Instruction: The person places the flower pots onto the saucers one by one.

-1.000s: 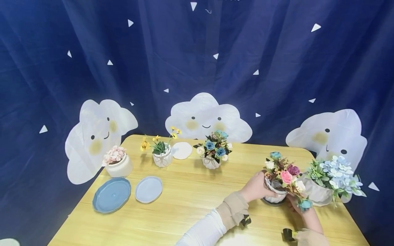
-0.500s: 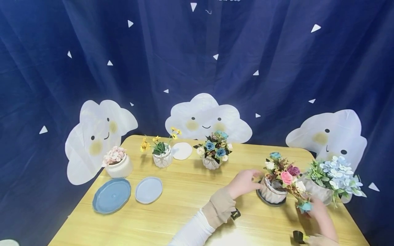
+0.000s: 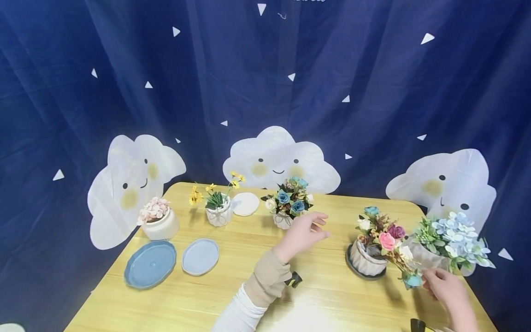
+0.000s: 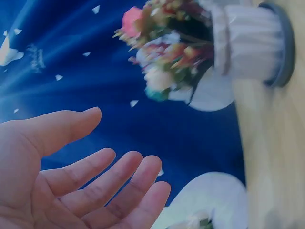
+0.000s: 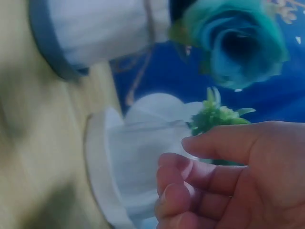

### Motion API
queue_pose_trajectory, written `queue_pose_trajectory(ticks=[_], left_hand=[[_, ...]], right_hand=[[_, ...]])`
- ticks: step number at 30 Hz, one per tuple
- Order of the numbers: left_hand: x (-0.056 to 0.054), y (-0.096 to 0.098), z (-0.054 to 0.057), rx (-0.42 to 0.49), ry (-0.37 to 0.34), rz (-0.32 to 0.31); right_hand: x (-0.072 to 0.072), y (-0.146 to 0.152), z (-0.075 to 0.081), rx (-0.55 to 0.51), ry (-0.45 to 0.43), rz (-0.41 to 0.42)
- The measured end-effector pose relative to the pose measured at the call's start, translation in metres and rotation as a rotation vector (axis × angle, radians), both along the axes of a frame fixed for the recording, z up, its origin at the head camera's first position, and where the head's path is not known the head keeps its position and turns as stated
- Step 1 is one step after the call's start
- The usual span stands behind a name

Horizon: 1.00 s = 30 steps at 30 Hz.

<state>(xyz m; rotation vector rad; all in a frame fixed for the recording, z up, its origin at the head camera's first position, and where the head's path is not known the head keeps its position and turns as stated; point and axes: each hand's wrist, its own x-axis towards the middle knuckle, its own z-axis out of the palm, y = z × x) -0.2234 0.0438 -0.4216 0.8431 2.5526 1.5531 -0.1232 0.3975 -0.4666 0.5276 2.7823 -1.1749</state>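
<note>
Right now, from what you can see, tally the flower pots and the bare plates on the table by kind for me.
Flower pots: 5
Bare plates: 3
Total: 8

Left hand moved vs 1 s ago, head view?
Yes. Judged against the unmoved potted blue roses, the left hand has shifted picture-left and slightly up toward them, off the pot of pink and purple roses.
</note>
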Motion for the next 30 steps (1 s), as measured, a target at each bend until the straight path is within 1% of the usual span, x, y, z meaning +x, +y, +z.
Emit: queue_pose_trajectory(ticks=[2,5,8,10,13,15,18,21,25,30], left_hand=[[0.001,-0.008,0.005,0.040,0.006,0.009],[0.001,-0.019,0.010,0.085,0.016,0.031],[0.001,-0.030,0.015,0.089,0.027,0.065],[0.000,-0.038,0.017,0.088,0.020,0.088],[-0.001,-0.050,0.020,0.085,0.009,0.118],[-0.002,-0.059,0.022,0.078,0.014,0.139],[-0.004,-0.074,0.023,0.061,0.045,0.172],[-0.005,-0.090,0.023,0.064,0.069,0.209],[-0.005,-0.109,0.023,0.086,0.070,0.274],[-0.005,-0.129,0.023,0.114,0.073,0.363]], right_hand=[[0.003,-0.001,0.006,0.014,-0.001,-0.014],[0.007,-0.002,0.015,0.085,0.002,-0.029],[0.010,-0.004,0.024,0.140,0.018,-0.052],[0.013,-0.006,0.029,0.163,0.037,-0.073],[0.015,-0.009,0.035,0.170,0.060,-0.103],[0.015,-0.012,0.039,0.179,0.075,-0.117],[0.016,-0.016,0.044,0.185,0.116,-0.124],[0.017,-0.022,0.050,0.206,0.152,-0.140],[0.020,-0.032,0.059,0.230,0.197,-0.148],[0.022,-0.044,0.069,0.255,0.279,-0.127]])
